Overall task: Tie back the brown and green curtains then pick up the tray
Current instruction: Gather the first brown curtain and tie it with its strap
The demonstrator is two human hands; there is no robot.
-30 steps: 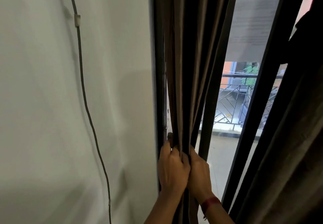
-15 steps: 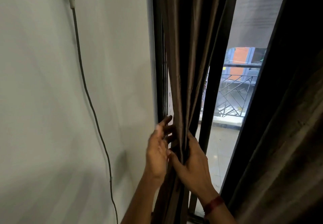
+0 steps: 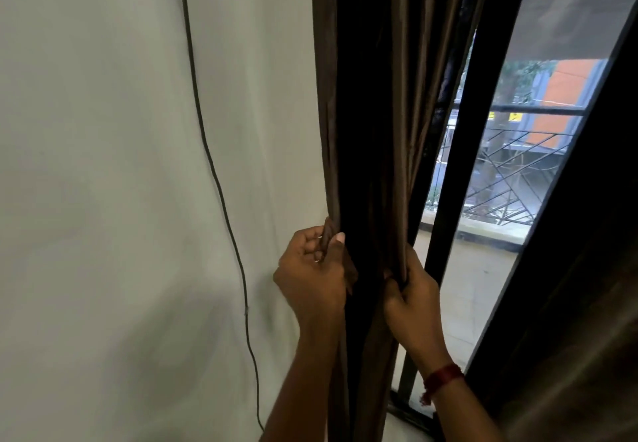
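A brown curtain [image 3: 373, 103] hangs gathered in folds at the left side of the window. My left hand [image 3: 312, 276] is closed around the curtain's left edge fold, thumb pressed on the cloth. My right hand [image 3: 411, 300], with a red thread on the wrist, grips the folds on the curtain's right side. The two hands are a short way apart at the same height. No green curtain and no tray are in view.
A pale wall [image 3: 121, 200] fills the left, with a thin dark cable [image 3: 207, 151] clipped down it. A dark window frame bar [image 3: 459, 151] stands right of the curtain. Another dark curtain [image 3: 587, 286] hangs at the far right. A balcony railing [image 3: 511, 179] shows outside.
My left hand, open with fingers spread half a second ago, has closed on the curtain's left edge. The hands have moved slightly apart and the view has shifted.
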